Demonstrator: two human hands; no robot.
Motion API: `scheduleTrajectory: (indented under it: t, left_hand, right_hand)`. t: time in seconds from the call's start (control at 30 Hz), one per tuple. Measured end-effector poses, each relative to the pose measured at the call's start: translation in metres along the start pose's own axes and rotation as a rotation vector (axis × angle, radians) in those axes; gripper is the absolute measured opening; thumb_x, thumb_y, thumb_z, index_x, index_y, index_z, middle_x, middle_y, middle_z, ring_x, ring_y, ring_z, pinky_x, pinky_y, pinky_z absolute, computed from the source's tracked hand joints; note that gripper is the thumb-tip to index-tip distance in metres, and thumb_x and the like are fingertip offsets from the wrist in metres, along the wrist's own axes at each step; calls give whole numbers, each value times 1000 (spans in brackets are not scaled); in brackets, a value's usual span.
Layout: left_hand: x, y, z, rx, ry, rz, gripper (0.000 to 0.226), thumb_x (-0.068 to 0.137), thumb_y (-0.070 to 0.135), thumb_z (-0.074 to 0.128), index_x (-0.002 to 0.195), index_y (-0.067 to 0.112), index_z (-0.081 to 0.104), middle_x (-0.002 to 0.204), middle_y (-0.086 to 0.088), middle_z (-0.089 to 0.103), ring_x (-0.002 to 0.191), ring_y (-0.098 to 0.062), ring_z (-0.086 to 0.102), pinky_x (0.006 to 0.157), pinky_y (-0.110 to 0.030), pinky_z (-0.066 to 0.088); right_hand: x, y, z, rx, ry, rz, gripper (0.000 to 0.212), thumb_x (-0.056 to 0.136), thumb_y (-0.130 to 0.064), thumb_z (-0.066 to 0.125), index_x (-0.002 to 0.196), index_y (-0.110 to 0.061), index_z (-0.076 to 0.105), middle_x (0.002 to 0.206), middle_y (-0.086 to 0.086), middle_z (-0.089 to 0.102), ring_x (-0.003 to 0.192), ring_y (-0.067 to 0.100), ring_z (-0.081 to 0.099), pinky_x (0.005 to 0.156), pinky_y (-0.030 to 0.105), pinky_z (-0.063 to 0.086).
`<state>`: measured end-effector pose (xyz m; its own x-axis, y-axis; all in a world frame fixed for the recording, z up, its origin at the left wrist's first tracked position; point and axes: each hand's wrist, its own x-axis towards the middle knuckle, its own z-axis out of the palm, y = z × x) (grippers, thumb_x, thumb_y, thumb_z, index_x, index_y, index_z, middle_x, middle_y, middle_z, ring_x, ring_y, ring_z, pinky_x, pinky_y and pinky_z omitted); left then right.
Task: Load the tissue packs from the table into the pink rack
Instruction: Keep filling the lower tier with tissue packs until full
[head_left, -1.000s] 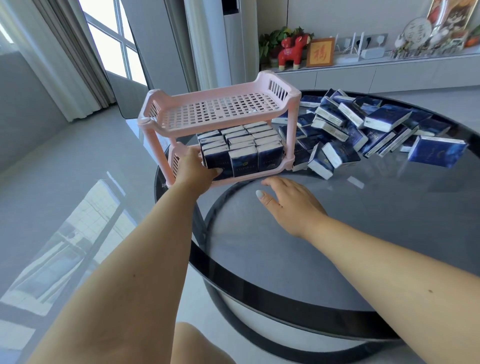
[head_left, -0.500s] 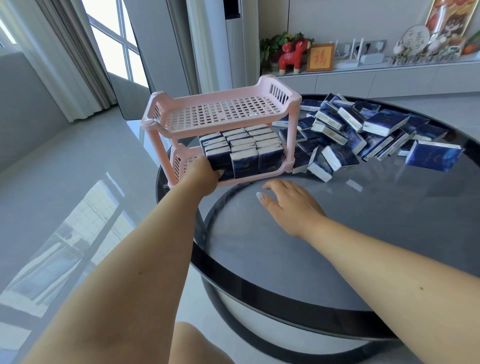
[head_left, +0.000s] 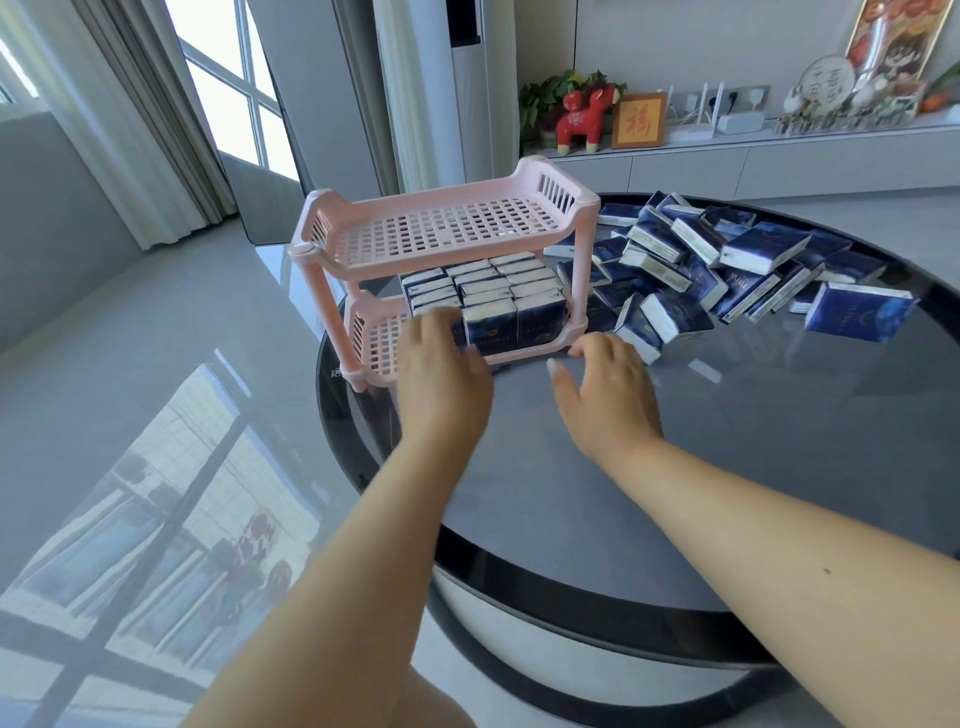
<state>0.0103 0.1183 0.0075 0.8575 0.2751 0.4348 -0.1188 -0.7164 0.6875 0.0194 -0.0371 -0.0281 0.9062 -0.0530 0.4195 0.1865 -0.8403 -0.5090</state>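
Pink rack (head_left: 441, 234) | lower shelf: tissue packs (head_left: 488, 291) | left hand (head_left: 441, 374), right hand (head_left: 608, 395) relaxed, empty

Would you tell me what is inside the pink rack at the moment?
The pink rack's lower shelf holds upright rows of blue tissue packs; the top shelf is bare. The left hand covers the front-left packs.
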Motion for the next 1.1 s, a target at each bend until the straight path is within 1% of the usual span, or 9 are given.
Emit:
scheduleTrajectory:
  t: [0.07, 0.2, 0.3, 0.4, 0.57, 0.73, 0.87, 1.0, 1.1]
  left_hand:
    - [-15, 5, 15, -27, -116, 51, 37, 87, 4, 54, 123, 10, 53, 123, -7, 50, 113, -24, 50, 93, -31, 41]
    - [-32, 6, 35, -72, -294, 1, 34, 92, 7, 49, 126, 12, 50, 128, -5, 48, 113, -20, 51, 93, -30, 43]
    - [-33, 2, 37, -66, -305, -2, 33, 93, 8, 47, 125, 12, 51, 127, -5, 49, 107, -20, 53, 90, -29, 43]
    - [-31, 1, 36, -70, -292, -26, 32, 91, 8, 47, 123, 12, 53, 125, -4, 50, 107, -20, 53, 88, -25, 40]
    - [-30, 2, 38, -34, -307, -10, 32, 90, 8, 49, 121, 12, 53, 122, -2, 52, 98, -14, 49, 84, -23, 37]
    - [-29, 1, 40, -41, -304, -53, 31, 90, 10, 48, 121, 13, 53, 122, -1, 50, 93, -13, 50, 81, -25, 39]
    - [-28, 2, 41, -35, -302, -56, 31, 90, 10, 49, 120, 14, 53, 122, -1, 51, 91, -14, 51, 80, -26, 39]
    - [-28, 2, 41, -31, -293, -69, 29, 90, 11, 50, 118, 14, 54, 120, 0, 52, 85, -12, 51, 77, -26, 39]
    - [-28, 2, 41, -40, -291, -75, 26, 90, 14, 51, 116, 15, 54, 117, 1, 52, 82, -11, 51, 76, -27, 40]
  right_hand:
    - [1, 3, 0, 24, 92, 73, 27, 92, -29, 55, 107, -6, 53, 112, 12, 54, 108, 30, 45, 88, 34, 33]
    - [4, 8, 2, 70, 225, 167, 27, 87, -22, 60, 105, -4, 53, 112, 15, 53, 107, 33, 45, 87, 37, 36]
    - [8, 12, 2, 149, 331, 293, 33, 84, -16, 63, 111, -2, 51, 117, 17, 52, 111, 33, 45, 90, 37, 35]
    - [16, 19, -1, 247, 429, 515, 44, 82, -17, 64, 120, -4, 46, 125, 17, 47, 117, 35, 42, 92, 40, 34]
    - [39, 38, -11, 238, 414, 681, 59, 84, -33, 64, 135, -18, 37, 133, 14, 38, 122, 32, 37, 92, 39, 37]
    - [55, 53, -9, 65, 241, 527, 57, 88, -53, 49, 142, -40, 32, 134, 9, 33, 121, 31, 34, 101, 41, 32]
    - [55, 53, -1, -105, 164, 387, 46, 92, -54, 42, 135, -37, 44, 142, 11, 28, 125, 32, 29, 100, 42, 29]
    - [51, 56, -2, -20, 324, 432, 26, 91, -44, 52, 101, -20, 57, 119, 12, 42, 105, 34, 41, 82, 37, 36]
    - [48, 57, -5, 125, 494, 409, 18, 86, -27, 63, 92, -11, 55, 106, 14, 49, 94, 33, 46, 72, 36, 40]
